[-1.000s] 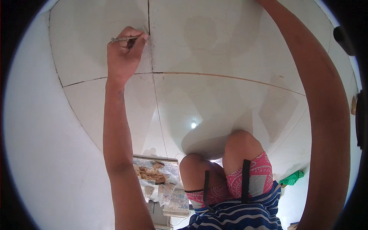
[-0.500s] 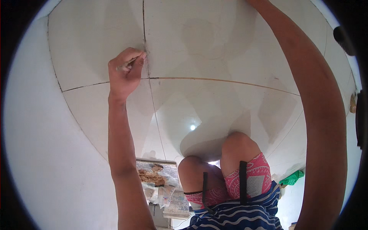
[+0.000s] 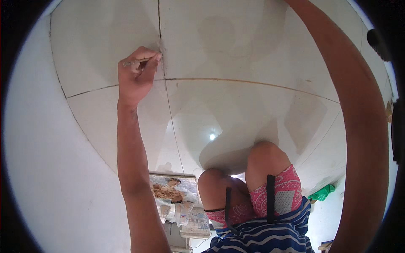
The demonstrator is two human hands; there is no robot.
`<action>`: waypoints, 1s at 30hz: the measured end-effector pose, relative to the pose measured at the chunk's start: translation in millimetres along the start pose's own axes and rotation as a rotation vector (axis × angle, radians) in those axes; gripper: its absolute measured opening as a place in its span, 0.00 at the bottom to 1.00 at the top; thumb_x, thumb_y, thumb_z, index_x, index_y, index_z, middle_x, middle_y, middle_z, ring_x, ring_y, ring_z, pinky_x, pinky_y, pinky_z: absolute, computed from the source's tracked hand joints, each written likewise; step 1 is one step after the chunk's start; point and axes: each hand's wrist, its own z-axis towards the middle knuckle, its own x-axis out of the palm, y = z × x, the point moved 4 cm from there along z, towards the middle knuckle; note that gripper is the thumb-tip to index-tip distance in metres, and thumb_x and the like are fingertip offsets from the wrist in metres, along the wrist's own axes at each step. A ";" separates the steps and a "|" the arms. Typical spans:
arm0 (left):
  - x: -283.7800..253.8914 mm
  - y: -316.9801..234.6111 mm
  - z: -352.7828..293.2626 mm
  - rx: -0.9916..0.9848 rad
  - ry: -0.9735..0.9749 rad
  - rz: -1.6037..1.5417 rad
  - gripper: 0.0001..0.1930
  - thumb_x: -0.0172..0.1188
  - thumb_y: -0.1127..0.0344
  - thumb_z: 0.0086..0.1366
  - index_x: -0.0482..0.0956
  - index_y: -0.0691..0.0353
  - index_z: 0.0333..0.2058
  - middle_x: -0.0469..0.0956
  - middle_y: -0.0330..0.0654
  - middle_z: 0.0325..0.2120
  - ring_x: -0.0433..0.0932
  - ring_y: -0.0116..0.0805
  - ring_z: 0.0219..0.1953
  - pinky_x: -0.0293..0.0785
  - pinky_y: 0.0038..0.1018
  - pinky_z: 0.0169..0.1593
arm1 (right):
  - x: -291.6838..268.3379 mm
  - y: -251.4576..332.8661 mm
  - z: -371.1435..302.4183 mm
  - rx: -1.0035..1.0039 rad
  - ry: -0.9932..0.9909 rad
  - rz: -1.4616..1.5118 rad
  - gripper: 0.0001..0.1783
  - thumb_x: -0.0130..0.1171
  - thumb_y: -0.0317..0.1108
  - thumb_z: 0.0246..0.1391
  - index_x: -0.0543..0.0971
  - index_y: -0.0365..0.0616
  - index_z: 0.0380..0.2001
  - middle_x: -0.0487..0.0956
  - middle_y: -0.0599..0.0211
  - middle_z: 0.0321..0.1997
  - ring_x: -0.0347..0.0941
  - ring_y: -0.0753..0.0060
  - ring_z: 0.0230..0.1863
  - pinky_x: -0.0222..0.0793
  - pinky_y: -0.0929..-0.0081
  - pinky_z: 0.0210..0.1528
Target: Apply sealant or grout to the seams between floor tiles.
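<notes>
My left hand (image 3: 137,76) is closed in a pinch on a thin, pale, stick-like thing (image 3: 130,64), whose exact kind I cannot make out. Its fingertips are at a dark, upright joint (image 3: 159,19) between large cream tiles (image 3: 198,46), just above where that line meets a crosswise joint. Greyish smears (image 3: 163,63) border the line beside the fingers. A brown strip of filling (image 3: 236,80) runs along the crosswise joint to the right. My right forearm (image 3: 358,105) reaches up past the top edge, and the hand itself is out of the picture.
Below, left of my knees, a board (image 3: 192,183) bears crumbly brown material (image 3: 166,192). Plastic wrapping (image 3: 182,213) and a box-like piece (image 3: 196,223) lie beside it. Green mesh cloth (image 3: 322,192) is at the right. A white wall (image 3: 46,147) borders the tiles on the left.
The whole view has shifted slightly. My left hand has turned a little and sits slightly closer to the joint crossing, still pinching the thin thing. My right forearm appears farther right.
</notes>
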 end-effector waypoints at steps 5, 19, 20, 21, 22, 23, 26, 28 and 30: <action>4.3 5.6 -6.0 -0.079 0.009 -0.019 0.02 0.58 0.79 0.65 0.79 0.68 0.33 0.76 0.35 0.25 0.69 0.18 0.25 0.65 0.17 0.27 | 0.3 -5.2 3.2 0.005 0.015 -0.024 0.12 0.46 0.34 0.59 0.70 0.35 0.38 0.71 0.45 0.41 0.66 0.44 0.45 0.63 0.47 0.49; 7.0 0.7 -0.2 0.006 0.019 0.143 0.04 0.57 0.80 0.63 0.79 0.66 0.29 0.76 0.34 0.24 0.67 0.17 0.23 0.63 0.18 0.26 | -5.5 -3.5 2.0 -0.063 -0.066 0.049 0.11 0.46 0.33 0.59 0.70 0.36 0.39 0.70 0.48 0.41 0.66 0.47 0.43 0.62 0.50 0.48; 9.5 0.3 7.1 -0.052 0.009 0.027 0.05 0.56 0.81 0.63 0.78 0.68 0.30 0.75 0.34 0.25 0.67 0.18 0.23 0.63 0.20 0.26 | -3.8 -2.4 1.1 -0.063 -0.069 0.054 0.11 0.46 0.33 0.59 0.70 0.36 0.39 0.70 0.48 0.41 0.66 0.47 0.43 0.62 0.50 0.48; 6.6 1.6 12.6 -0.050 0.006 0.030 0.05 0.56 0.81 0.63 0.78 0.68 0.30 0.75 0.34 0.25 0.67 0.18 0.23 0.63 0.20 0.26 | 0.1 -2.5 0.3 -0.034 -0.015 0.031 0.11 0.46 0.33 0.59 0.70 0.36 0.39 0.70 0.48 0.41 0.66 0.47 0.43 0.62 0.50 0.48; 2.6 2.7 15.5 -0.033 0.016 0.042 0.03 0.56 0.80 0.65 0.78 0.68 0.33 0.76 0.35 0.26 0.68 0.18 0.23 0.64 0.18 0.24 | 3.2 -1.9 -2.6 -0.003 0.044 0.006 0.11 0.46 0.33 0.59 0.70 0.36 0.39 0.70 0.48 0.41 0.66 0.47 0.43 0.63 0.50 0.48; 0.5 4.3 16.8 -0.015 0.026 0.055 0.03 0.56 0.80 0.66 0.77 0.68 0.36 0.76 0.37 0.27 0.69 0.18 0.22 0.65 0.17 0.23 | 2.9 -1.6 -2.7 -0.004 0.046 0.007 0.11 0.46 0.33 0.59 0.70 0.36 0.39 0.70 0.48 0.41 0.66 0.47 0.43 0.63 0.50 0.48; 4.9 6.3 11.1 0.048 -0.005 0.037 0.01 0.58 0.77 0.67 0.78 0.67 0.36 0.76 0.37 0.27 0.69 0.18 0.22 0.65 0.17 0.23 | -4.3 1.9 0.1 -0.012 0.021 0.052 0.12 0.46 0.33 0.59 0.70 0.35 0.39 0.70 0.47 0.41 0.66 0.46 0.44 0.63 0.50 0.48; 5.4 8.0 2.1 0.060 -0.023 0.019 0.01 0.58 0.77 0.67 0.78 0.67 0.36 0.77 0.37 0.27 0.69 0.19 0.22 0.65 0.17 0.23 | -7.1 -0.3 0.9 0.033 0.124 0.056 0.12 0.46 0.33 0.58 0.70 0.34 0.39 0.70 0.46 0.42 0.66 0.45 0.45 0.63 0.49 0.48; 6.7 10.7 -8.0 0.078 -0.008 0.024 0.02 0.58 0.78 0.66 0.78 0.66 0.35 0.77 0.37 0.27 0.69 0.19 0.22 0.65 0.17 0.24 | -4.1 -4.3 3.3 -0.009 0.055 0.036 0.12 0.46 0.33 0.58 0.70 0.34 0.39 0.70 0.46 0.42 0.66 0.44 0.45 0.63 0.49 0.48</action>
